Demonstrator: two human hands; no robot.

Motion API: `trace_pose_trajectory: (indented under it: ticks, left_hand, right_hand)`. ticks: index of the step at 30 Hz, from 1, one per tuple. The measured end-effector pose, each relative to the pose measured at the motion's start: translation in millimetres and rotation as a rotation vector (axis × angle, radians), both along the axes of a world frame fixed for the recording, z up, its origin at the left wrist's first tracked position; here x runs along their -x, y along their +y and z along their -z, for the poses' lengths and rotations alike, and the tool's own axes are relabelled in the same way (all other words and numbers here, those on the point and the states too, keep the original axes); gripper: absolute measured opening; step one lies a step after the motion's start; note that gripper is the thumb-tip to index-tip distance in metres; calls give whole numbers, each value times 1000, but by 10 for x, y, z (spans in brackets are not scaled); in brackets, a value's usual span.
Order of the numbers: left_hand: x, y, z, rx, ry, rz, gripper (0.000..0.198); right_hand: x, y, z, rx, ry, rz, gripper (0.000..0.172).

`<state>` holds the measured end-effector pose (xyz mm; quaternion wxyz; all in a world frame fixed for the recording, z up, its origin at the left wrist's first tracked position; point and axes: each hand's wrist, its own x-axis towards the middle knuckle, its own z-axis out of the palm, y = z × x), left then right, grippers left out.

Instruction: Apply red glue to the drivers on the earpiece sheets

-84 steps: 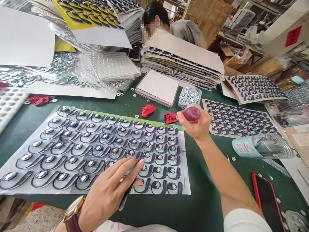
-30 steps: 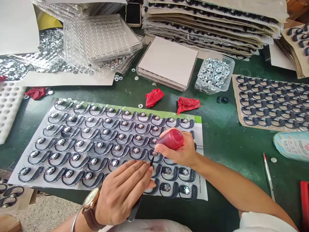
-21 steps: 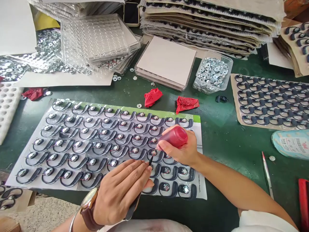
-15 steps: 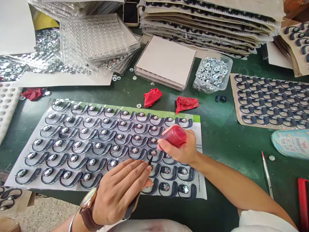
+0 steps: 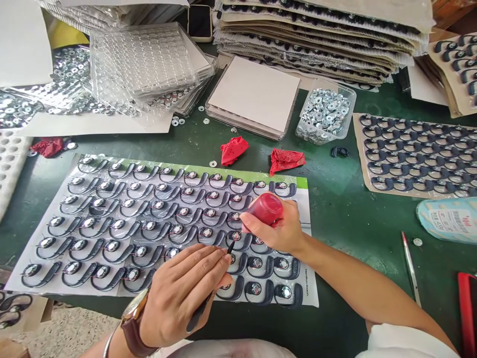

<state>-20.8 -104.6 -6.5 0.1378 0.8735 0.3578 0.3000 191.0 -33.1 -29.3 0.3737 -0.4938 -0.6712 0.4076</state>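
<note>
Fingers closed, our left hand [image 5: 186,288] holds tweezers [image 5: 199,314] and our right hand [image 5: 285,223] a red bottle [image 5: 266,209]. We're likely working on one hook [image 5: 244,240] on the sheet [image 5: 312,294] by the table's [image 5: 346,228] front edge; next calls for steadiness.

A green tabletop [image 5: 335,216] spreads out before me; on it lies a printed sheet [image 5: 303,211] bearing rows of dark curved pieces [image 5: 257,263]; beyond sit two crumpled red scraps [image 5: 234,150], a plastic tub [image 5: 351,117] of metal washers [image 5: 328,109], a square stack [image 5: 255,94].

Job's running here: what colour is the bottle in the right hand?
Red: the bottle in the right hand shows best in the head view.
</note>
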Motion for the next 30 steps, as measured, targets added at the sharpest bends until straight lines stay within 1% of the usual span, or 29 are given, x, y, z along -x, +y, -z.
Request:
trace_pose_trajectory:
  ticks: [4,7,13,17,21,27,30]
  left_hand:
    - [22,32,-22,69,-23,-12,23]
    - [31,62,-34,114,-59,-28,21]
    - [33,96,-14,146,-91,-30,21]
    - [42,101,-10,156,-102,-41,20]
    - [72,141,-23,201,-124,-66,18]
    - [100,223,-15,263,-154,-94,17]
    - [97,232,-13,277,-178,-107,17]
  right_hand:
    - [-14,-2,-25,1,-12,-20,30]
    - [-17,-10,-14,6,5,-14,31]
    - [-8,-23,16,-4,37,-9,32]
    - [1,-33,19,28,34,-21,31]
    - [14,-49,29,43,70,-33,30]
    - [15,-55,89,-22,69,-46,28]
    - [20,-66,109,-150,60,-57,28]
